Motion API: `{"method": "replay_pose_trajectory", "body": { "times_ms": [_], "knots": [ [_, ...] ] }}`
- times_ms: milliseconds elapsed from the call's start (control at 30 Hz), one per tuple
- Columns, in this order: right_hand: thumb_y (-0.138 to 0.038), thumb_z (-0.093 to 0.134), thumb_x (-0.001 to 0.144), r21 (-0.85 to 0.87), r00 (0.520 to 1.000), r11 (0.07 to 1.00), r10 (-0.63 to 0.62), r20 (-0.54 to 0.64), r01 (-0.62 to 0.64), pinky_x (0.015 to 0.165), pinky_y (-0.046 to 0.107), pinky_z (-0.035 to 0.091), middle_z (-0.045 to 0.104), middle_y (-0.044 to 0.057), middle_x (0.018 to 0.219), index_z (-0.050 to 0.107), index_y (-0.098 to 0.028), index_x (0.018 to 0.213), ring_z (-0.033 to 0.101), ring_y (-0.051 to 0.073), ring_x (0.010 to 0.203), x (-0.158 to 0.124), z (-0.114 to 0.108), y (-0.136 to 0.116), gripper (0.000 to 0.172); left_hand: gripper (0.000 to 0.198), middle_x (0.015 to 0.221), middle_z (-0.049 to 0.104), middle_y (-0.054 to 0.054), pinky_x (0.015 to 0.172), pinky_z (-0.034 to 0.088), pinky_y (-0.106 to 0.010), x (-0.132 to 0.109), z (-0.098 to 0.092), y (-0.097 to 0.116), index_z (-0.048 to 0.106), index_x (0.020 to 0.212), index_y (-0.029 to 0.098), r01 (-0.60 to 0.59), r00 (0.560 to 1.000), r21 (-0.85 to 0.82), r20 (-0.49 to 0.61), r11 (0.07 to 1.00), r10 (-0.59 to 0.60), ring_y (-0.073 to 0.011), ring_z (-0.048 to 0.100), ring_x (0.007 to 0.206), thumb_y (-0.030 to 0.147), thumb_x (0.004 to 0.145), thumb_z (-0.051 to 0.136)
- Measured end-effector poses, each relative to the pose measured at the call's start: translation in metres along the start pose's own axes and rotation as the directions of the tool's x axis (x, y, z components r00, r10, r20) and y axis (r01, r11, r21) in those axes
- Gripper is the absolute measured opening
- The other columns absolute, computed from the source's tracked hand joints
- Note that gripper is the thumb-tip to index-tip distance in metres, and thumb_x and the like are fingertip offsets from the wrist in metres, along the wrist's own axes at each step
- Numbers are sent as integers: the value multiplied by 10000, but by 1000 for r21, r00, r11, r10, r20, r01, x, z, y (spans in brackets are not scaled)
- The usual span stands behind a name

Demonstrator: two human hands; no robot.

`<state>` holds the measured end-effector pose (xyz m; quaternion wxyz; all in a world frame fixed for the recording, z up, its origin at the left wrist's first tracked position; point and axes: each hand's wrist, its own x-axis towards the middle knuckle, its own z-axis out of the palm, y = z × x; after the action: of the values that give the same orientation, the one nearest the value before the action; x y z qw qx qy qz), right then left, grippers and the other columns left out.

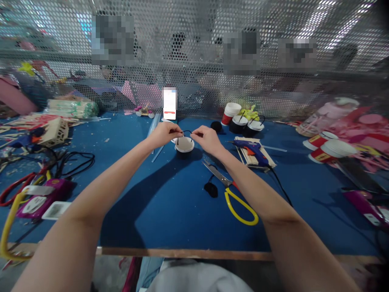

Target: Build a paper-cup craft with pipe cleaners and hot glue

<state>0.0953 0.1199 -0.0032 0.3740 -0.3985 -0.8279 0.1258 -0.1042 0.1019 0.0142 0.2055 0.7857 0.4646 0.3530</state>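
Note:
A small cup (184, 151), black on the outside with a white rim and inside, stands on the blue table in front of me. A thin black handle (186, 131) arches over its mouth. My left hand (165, 134) pinches the handle's left side, its fingers closed. On the opposite side, my right hand (209, 140) pinches the handle between thumb and fingers. Beneath my right forearm lie yellow-handled scissors (226, 182), blades pointing away from me. A small black fuzzy piece (210, 189) lies beside them.
A blue glue gun (253, 150) rests on wooden sticks at right. Behind it stand a red-and-white paper cup (231, 112) and black cups with handles (253, 126). A lit phone (169, 103) leans against the perforated metal screen (194, 61). Cables (77, 162) and a purple power strip (45, 196) lie left.

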Motion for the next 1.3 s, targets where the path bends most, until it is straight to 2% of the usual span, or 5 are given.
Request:
{"method": "replay_pose_trajectory", "body": {
  "times_ms": [467, 900, 1067, 1200, 1300],
  "knots": [
    [-224, 564, 745, 26, 998, 999, 41, 38, -42, 638, 265, 405, 607, 49, 731, 666, -147, 718, 543, 144, 674, -5, 8, 10, 131, 133, 732, 674, -46, 647, 445, -264, 0, 8, -5, 667, 759, 124, 19, 1000, 13, 9, 1000, -20, -143, 588, 691, 223, 711, 591],
    [-234, 536, 777, -44, 998, 998, -31, 58, 34, 655, 267, 408, 574, 41, 761, 616, -166, 757, 527, 145, 697, -9, 6, 9, 106, 128, 727, 603, -26, 631, 415, -260, -3, 5, -9, 616, 768, 132, -47, 997, 117, 71, 992, 39, -118, 530, 667, 241, 749, 553],
    [-207, 534, 774, -57, 997, 997, -56, 62, 60, 653, 267, 405, 565, 49, 763, 597, -154, 744, 522, 143, 685, -9, 6, 9, 87, 134, 865, 576, -55, 718, 429, -291, -8, 1, -10, 579, 765, 139, -136, 985, 99, 118, 986, 124, -147, 525, 826, 269, 756, 546],
    [-208, 530, 773, -59, 996, 996, -66, 63, 70, 639, 266, 402, 564, 48, 764, 595, -158, 746, 514, 140, 666, -9, 6, 10, 86, 475, 1063, 545, -104, 782, 442, -338, -16, 7, -16, 534, 1011, 150, -65, 972, 1, 228, 998, 63, -198, 532, 950, 335, 607, 702],
    [-205, 526, 775, -44, 996, 996, -69, 58, 72, 641, 265, 407, 569, 49, 768, 595, -160, 749, 521, 141, 675, -9, 6, 10, 87, 775, 1215, 479, -143, 829, 440, -356, -22, 18, -22, 383, 1232, 181, -26, 968, -89, 245, 996, 47, -228, 511, 1049, 280, 551, 741]
  ]
}}
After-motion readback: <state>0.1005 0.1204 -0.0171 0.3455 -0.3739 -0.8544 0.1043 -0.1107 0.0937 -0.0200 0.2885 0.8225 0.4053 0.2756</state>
